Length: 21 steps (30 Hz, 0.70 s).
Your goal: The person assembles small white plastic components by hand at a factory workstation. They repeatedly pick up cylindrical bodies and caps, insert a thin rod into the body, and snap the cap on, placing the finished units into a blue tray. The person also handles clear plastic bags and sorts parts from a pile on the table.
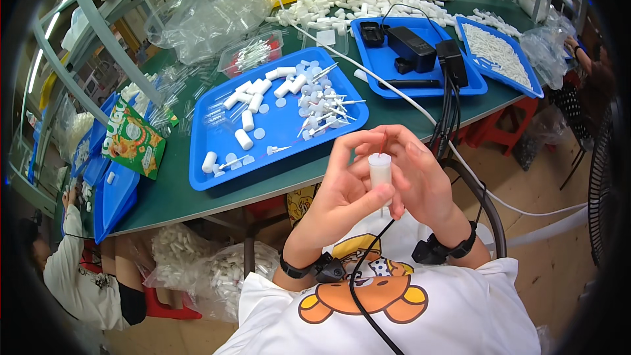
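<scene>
Above my lap, I hold a small white cylinder (pixel 380 174) upright in my left hand (pixel 345 190), thumb across its front. A thin red stick rises from its top, and a thin tip shows below it. Curled around from the other side, my right hand (pixel 424 174) has its fingertips close to the red stick. Whether those fingers pinch the stick is hard to make out. Just beyond my hands lies a blue tray (pixel 217 128) with several white cylinders (pixel 247 120), pale round discs (pixel 259 133) and a pile of thin-stemmed white pieces (pixel 325 110).
A second blue tray (pixel 470 82) holds black devices and cables. Another tray (pixel 496 56) carries small white pieces. White cylinders (pixel 328 10) heap at the back. A green snack bag (pixel 135 138) stands left. A white cable (pixel 394 89) crosses the table. Other people sit left and right.
</scene>
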Each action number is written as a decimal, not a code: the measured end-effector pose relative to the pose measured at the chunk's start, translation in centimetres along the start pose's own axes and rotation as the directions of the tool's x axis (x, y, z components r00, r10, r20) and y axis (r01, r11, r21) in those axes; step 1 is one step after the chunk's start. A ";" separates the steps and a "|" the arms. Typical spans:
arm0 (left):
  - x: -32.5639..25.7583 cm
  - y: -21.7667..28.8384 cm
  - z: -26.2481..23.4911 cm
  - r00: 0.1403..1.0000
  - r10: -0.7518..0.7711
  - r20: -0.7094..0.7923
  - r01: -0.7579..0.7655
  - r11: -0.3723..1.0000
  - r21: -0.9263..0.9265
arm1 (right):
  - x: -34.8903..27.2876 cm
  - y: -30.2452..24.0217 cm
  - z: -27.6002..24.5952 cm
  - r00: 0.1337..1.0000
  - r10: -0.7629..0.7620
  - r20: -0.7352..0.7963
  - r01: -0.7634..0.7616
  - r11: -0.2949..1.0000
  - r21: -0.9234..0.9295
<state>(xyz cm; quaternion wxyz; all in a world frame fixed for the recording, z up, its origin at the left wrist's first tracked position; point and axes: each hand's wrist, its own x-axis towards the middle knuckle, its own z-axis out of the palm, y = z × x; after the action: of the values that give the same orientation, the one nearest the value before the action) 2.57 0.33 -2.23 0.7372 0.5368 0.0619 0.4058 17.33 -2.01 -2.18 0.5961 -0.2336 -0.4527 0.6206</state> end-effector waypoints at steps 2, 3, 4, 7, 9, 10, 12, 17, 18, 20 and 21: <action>0.0 -0.1 0.1 0.999 0.024 -0.028 -0.024 1.000 0.005 | 0.1 0.2 0.0 1.000 -0.012 -0.015 0.012 1.000 0.000; 0.0 -0.1 0.0 0.999 0.042 -0.010 -0.041 0.999 0.026 | 0.1 0.4 -0.1 1.000 -0.012 -0.017 0.012 1.000 0.000; -0.1 -0.2 -0.1 0.998 0.058 0.009 -0.059 0.997 0.047 | 0.1 0.5 -0.1 1.000 -0.012 -0.018 0.012 1.000 0.000; -0.2 -0.2 -0.1 0.993 0.114 0.013 -0.115 0.990 0.082 | 0.0 0.2 -0.5 0.997 0.044 0.063 -0.046 0.998 0.032; -0.3 -0.3 -0.3 0.987 0.159 0.026 -0.160 0.984 0.076 | 0.1 0.5 -0.5 0.998 0.006 0.055 -0.007 1.000 0.021; -0.3 -0.3 -0.3 0.981 0.193 0.024 -0.194 0.976 0.098 | 0.1 0.6 -0.5 0.999 -0.013 0.052 0.012 1.000 0.015; -0.3 -0.3 -0.3 0.965 0.262 0.020 -0.262 0.955 0.141 | 0.3 0.6 -0.3 1.000 -0.013 0.027 0.015 0.999 -0.045; -0.5 -0.8 -0.1 0.925 0.378 0.023 -0.377 0.913 0.159 | 0.2 0.4 -0.4 1.000 0.018 0.024 -0.017 0.999 -0.041; -0.5 -0.8 -0.1 0.918 0.396 0.035 -0.396 0.904 0.162 | 0.2 0.4 -0.4 0.999 0.028 0.027 -0.027 0.999 -0.019; -0.4 -0.9 -0.1 0.915 0.403 0.016 -0.399 0.899 0.181 | 0.1 0.4 -0.5 0.999 0.030 0.043 -0.032 0.998 0.048; -0.4 -0.9 0.0 0.914 0.406 0.005 -0.400 0.896 0.192 | 0.1 0.5 -0.7 0.998 0.023 0.055 -0.028 0.995 0.095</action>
<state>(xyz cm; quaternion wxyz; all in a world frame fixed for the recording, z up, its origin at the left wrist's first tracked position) 2.82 0.02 -3.14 0.5816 0.5984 0.0005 0.5511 17.58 -1.61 -2.93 0.5863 -0.1935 -0.4353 0.6552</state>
